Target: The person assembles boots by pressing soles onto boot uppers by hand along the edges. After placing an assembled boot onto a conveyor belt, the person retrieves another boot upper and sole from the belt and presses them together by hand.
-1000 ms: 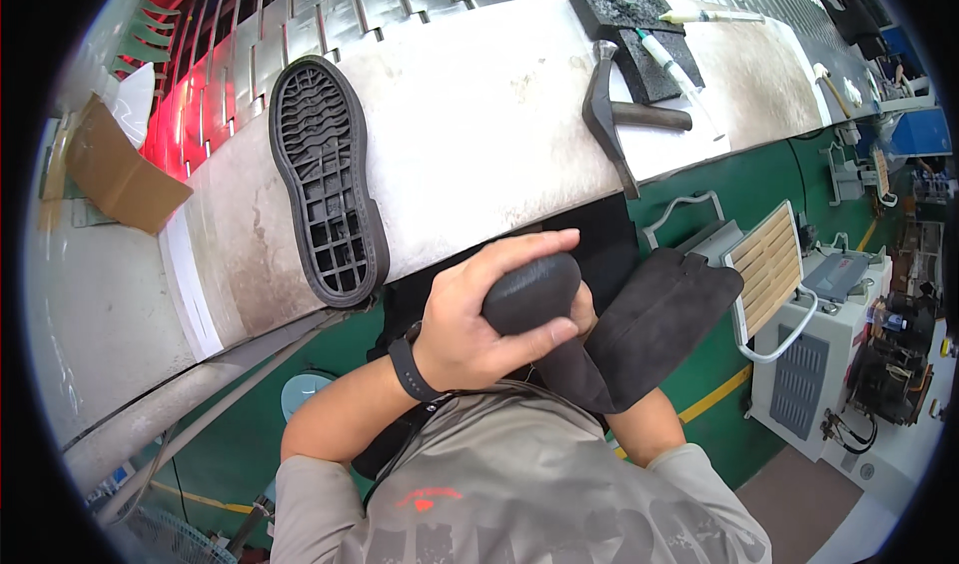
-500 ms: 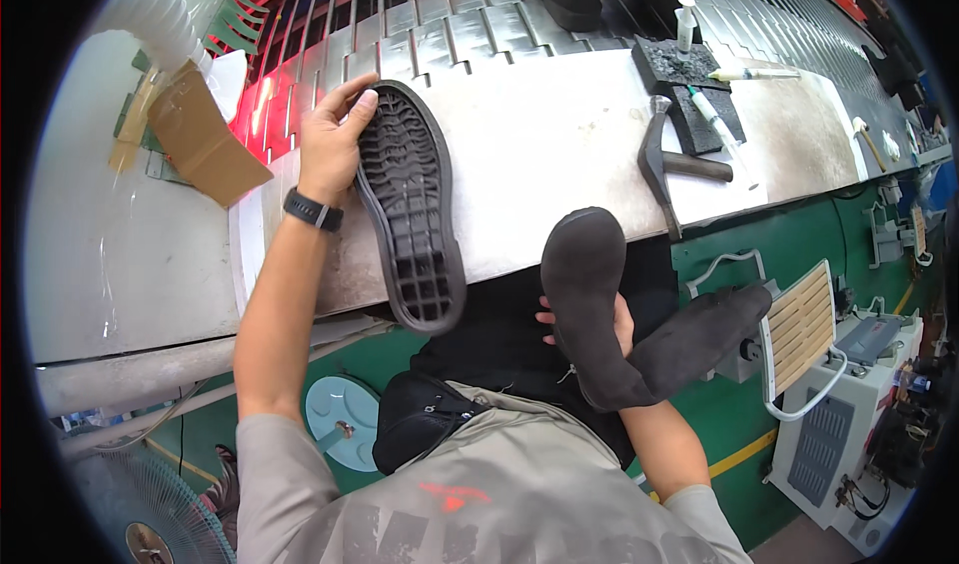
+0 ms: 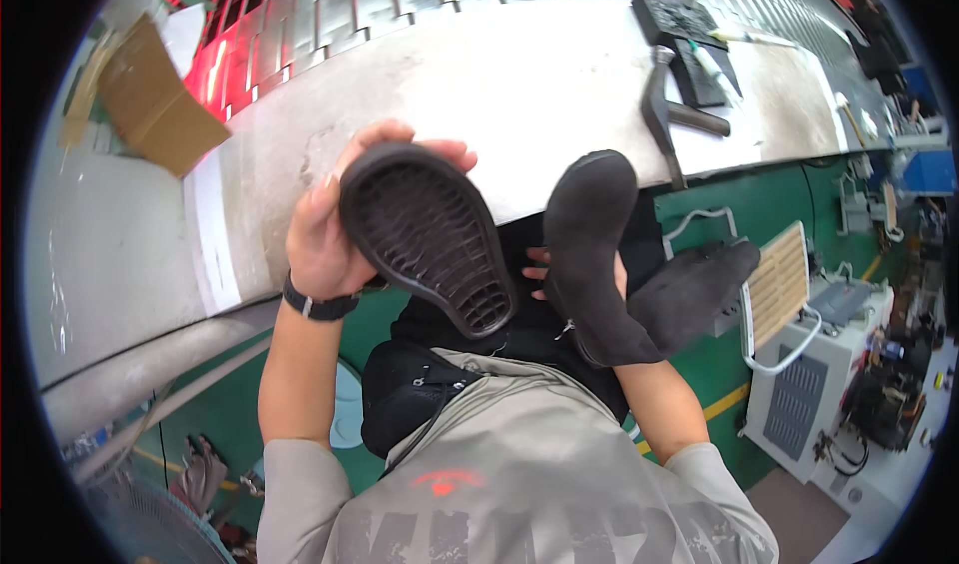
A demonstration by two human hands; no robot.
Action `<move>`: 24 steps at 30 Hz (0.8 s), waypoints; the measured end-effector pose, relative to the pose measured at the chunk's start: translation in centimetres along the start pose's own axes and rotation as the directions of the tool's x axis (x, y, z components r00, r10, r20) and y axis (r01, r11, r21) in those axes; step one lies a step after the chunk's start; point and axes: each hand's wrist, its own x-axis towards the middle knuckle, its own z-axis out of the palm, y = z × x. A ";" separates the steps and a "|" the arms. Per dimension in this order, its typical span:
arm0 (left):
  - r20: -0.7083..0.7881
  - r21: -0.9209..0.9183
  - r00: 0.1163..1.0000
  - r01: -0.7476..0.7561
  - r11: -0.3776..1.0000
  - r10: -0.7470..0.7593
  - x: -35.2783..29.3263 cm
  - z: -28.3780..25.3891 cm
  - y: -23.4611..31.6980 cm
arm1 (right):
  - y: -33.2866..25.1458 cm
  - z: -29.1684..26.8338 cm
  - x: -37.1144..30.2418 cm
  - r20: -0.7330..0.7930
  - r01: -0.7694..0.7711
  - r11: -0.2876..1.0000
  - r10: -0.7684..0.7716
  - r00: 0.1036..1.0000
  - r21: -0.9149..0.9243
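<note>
I log left grip clamped on sole, right grip wrapped round boot upper, the two unjoined.

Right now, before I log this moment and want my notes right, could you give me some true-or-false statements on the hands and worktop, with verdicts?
1. The left hand holds a black sole. True.
2. The hammer is in the right hand. False: it lies on the worktop.
3. The right hand holds a dark boot. True.
4. The sole is pressed against the boot. False: a gap shows between them.
5. The black wristband is on the left wrist. True.
</note>
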 end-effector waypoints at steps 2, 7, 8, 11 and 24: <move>0.008 0.174 1.000 -0.020 0.984 0.019 -0.2 0.5 -1.1 | -0.2 0.6 0.0 -0.019 0.025 0.999 -0.026 0.999 -0.038; -0.081 0.287 0.993 -0.061 0.956 0.087 0.6 2.7 0.3 | -0.5 0.6 -1.0 0.164 -0.006 0.988 -0.020 0.986 0.156; -0.061 0.393 0.997 -0.016 0.919 0.043 0.5 2.5 0.7 | -0.4 2.0 -1.3 0.005 0.014 0.995 -0.014 1.000 -0.095; -0.084 0.397 0.996 0.060 0.916 -0.029 0.9 2.7 -0.2 | -0.1 0.7 -1.1 -0.046 0.028 0.988 -0.035 0.998 -0.151; 0.077 0.146 0.997 -0.015 0.989 0.003 -1.4 1.9 1.2 | 4.0 5.3 -4.6 -0.150 -0.288 0.948 0.307 0.940 0.138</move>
